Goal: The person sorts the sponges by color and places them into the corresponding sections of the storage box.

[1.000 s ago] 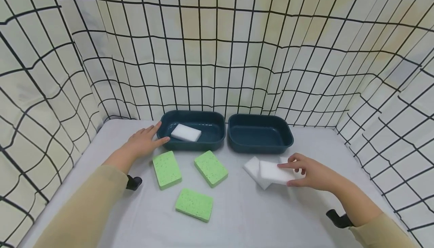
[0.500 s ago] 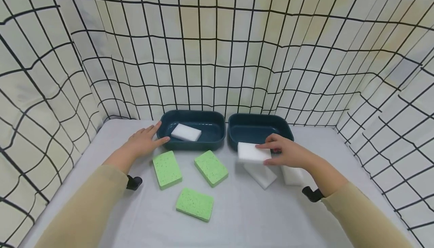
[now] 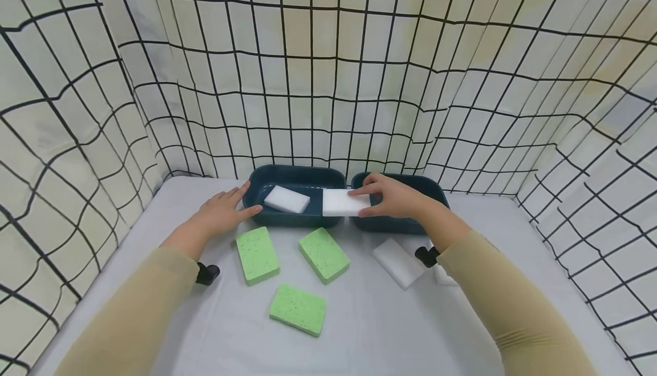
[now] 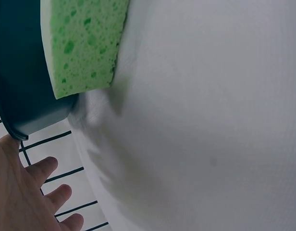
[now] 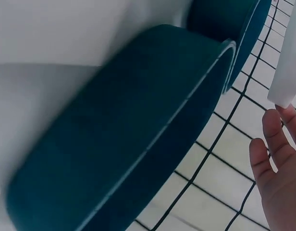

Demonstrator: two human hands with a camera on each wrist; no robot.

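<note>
My right hand [image 3: 392,196] pinches a white sponge [image 3: 339,202] by its right end, above the gap between two dark teal trays. In the right wrist view that white sponge [image 5: 288,57] hangs beyond the trays' rims, at the fingertips. My left hand [image 3: 220,210] rests with spread, straight fingers at the left end of the left tray [image 3: 262,219]. Inside that tray lies another white sponge [image 3: 287,199]. The right tray [image 3: 390,226] is partly covered by my right hand and wrist. The left wrist view shows my fingers touching the tray rim [image 4: 18,136].
Three green sponges, a left one [image 3: 258,255], a middle one [image 3: 324,255] and a front one [image 3: 298,310], lie on the white-covered table [image 3: 369,336]. White sponges lie at right, one [image 3: 399,263] flat and another [image 3: 444,276] mostly behind my sleeve. Black netting [image 3: 328,96] surrounds the table.
My right hand has lifted the white sponge from the right-hand pile and carried it left and away, over the trays. My left hand stays at the left tray. The head view shifted slightly.
</note>
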